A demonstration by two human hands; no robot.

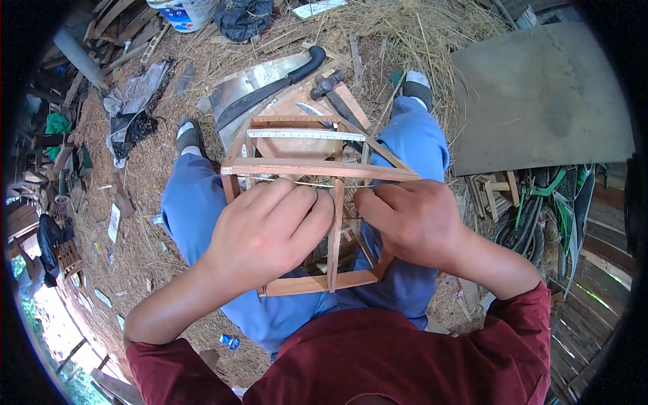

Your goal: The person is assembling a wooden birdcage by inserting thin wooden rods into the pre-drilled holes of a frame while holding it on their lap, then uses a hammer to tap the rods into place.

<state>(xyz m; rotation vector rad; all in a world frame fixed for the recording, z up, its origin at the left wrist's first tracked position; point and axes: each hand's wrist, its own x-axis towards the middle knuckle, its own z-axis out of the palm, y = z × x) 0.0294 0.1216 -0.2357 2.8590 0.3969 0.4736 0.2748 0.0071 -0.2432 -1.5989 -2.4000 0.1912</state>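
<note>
A box-shaped frame of reddish wooden bars (297,166) rests across my lap between my knees. A pale strip with a row of small dark marks (304,134) crosses its far part. Inside the frame's near side, my left hand (270,226) is closed, its fingers curled around a thin yellowish strip (312,184) running under the top bar. My right hand (413,219) is also closed, at the strip's other end, right of the upright bar (335,236). The fingertips of both hands are mostly hidden, and whether the strip is cord or wood I cannot tell.
Beyond the frame lie a machete with a black handle (307,66), a hammer (329,85) and a knife blade (309,109) on boards. A large grey sheet (540,98) stands at right above wood pieces. Straw and scraps cover the ground; a white bucket (185,15) stands far left.
</note>
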